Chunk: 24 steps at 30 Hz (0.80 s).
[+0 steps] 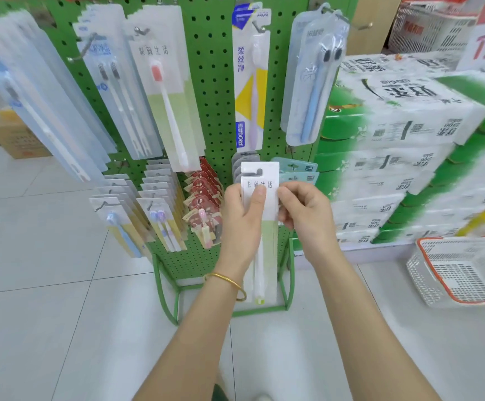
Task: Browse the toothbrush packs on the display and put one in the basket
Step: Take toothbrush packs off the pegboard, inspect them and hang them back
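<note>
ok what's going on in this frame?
A person holds one white-and-green toothbrush pack upright in front of the green pegboard display, left hand and right hand both gripping its upper part. The orange-rimmed basket sits on the floor to the right; the pack is not in it yet.

Both hands hold one white-and-green toothbrush pack [260, 198] upright before the green pegboard display [212, 82]. The left hand [241, 215] grips its left edge, thumb across the front; the right hand [302, 209] pinches its right edge. A white basket [464, 270] with an orange rim sits on the floor at right, well apart.
</note>
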Available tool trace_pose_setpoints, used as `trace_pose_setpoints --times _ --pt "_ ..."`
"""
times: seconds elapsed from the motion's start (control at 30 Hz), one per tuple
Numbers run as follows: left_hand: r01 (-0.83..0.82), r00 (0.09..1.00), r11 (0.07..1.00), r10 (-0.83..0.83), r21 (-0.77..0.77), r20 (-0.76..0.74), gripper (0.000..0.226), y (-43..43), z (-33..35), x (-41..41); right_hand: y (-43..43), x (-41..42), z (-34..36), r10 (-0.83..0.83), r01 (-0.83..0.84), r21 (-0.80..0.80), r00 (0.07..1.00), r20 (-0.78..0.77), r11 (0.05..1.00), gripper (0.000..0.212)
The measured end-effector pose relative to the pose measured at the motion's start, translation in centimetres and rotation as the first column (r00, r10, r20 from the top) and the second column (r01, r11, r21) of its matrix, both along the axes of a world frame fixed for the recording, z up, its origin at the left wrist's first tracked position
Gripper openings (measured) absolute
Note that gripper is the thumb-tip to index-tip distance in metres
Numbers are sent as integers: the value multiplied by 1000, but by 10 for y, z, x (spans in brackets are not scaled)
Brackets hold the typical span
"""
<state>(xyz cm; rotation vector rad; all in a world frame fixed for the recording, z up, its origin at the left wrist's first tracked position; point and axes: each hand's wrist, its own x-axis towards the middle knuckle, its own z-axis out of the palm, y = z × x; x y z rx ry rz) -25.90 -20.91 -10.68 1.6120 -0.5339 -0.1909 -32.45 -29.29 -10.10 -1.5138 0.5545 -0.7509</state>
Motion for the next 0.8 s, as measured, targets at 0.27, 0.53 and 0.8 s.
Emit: trace_pose_setpoints --times 0.27,0.53,0.8 --pt "-139 986 990 136 -19 -100 24 -8 -6 -8 17 -25 -46 105 -105 2 990 -91 994 23" --pt "-43 978 978 -1 203 210 60 14 -27 -17 37 -1 -48 -11 -34 375 993 119 927 21" --pt "196 900 826 -366 529 237 71 41 -41 -26 17 10 -43 -112 58 556 992 64 829 18"
